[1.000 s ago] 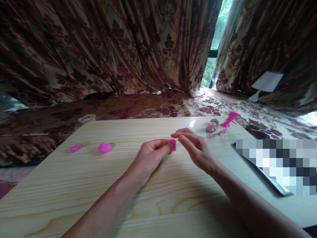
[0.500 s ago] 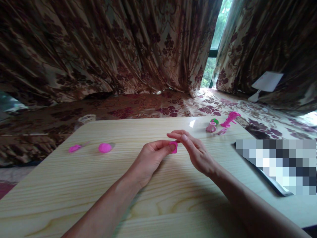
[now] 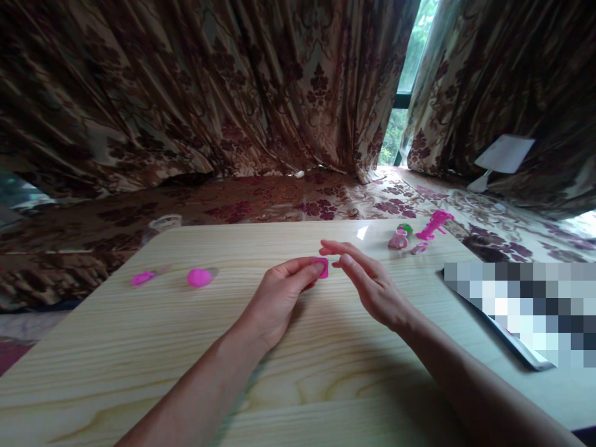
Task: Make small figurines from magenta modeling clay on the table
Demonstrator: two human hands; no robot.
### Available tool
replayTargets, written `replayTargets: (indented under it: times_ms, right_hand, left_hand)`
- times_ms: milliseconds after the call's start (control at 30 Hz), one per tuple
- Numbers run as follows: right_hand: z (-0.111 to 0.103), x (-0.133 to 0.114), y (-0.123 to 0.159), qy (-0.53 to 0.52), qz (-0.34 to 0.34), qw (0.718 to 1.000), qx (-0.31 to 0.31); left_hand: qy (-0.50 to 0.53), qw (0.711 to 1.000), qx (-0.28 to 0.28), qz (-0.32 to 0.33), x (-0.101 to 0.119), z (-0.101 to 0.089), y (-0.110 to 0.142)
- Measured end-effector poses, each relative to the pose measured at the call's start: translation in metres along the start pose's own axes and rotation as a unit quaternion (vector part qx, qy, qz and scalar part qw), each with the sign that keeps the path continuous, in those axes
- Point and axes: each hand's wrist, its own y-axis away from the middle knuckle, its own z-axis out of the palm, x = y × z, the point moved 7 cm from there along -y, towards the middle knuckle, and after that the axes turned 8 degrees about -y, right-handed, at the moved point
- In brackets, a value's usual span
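Between the thumb and fingers of my left hand [image 3: 284,292] is a small, flat, squarish pink piece [image 3: 324,268] that looks like modelling clay. Facing it from the right, my right hand [image 3: 372,282] has its fingers stretched out and apart, holding nothing. A small gap separates its fingertips from the pink piece. Left of my hands, a rounded pink lump [image 3: 199,277] rests on the wood-grain table [image 3: 153,347]. Farther left lies a smaller, uneven pink piece [image 3: 142,278], its details too small to make out.
At the table's far right stand a bright pink toy-like object [image 3: 435,225], a green round item [image 3: 405,230], a pale pink container [image 3: 398,239] and a small pink piece [image 3: 419,248]. A blurred-out, dark-edged flat object [image 3: 516,310] lies at the right. Behind are curtains [image 3: 279,93] and a white lamp [image 3: 506,153].
My left hand has drawn slightly left and up with the pink piece. My right hand's fingers have come away from it, opening a gap.
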Motion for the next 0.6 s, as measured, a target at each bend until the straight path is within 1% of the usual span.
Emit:
replayTargets:
  times_ms: [67,167,267,367,533,600]
  right_hand:
    - [-0.003,0.004,0.000,-0.023,0.008,0.999,0.026]
    - [-0.002,0.011,-0.001,-0.050,0.009,0.998,0.046]
    - [0.000,0.015,-0.001,-0.036,0.002,0.998,0.059]
    - [0.000,0.014,-0.002,-0.015,0.003,0.999,0.052]
    - [-0.008,0.003,-0.002,-0.004,-0.008,0.999,0.053]
    - [-0.007,-0.001,-0.002,-0.009,-0.012,0.999,0.035]
  left_hand:
    - [0.016,1.000,0.004,-0.006,-0.001,0.000,0.000]
    - [0.027,1.000,-0.007,-0.005,-0.002,0.001,0.000]
    - [0.014,1.000,-0.015,0.000,-0.003,0.002,0.001]
    - [0.002,1.000,-0.015,0.004,-0.002,0.001,0.001]
    - [-0.019,0.999,-0.028,0.002,-0.002,0.005,0.002]
    - [-0.021,0.999,-0.033,-0.003,-0.003,0.007,0.002]
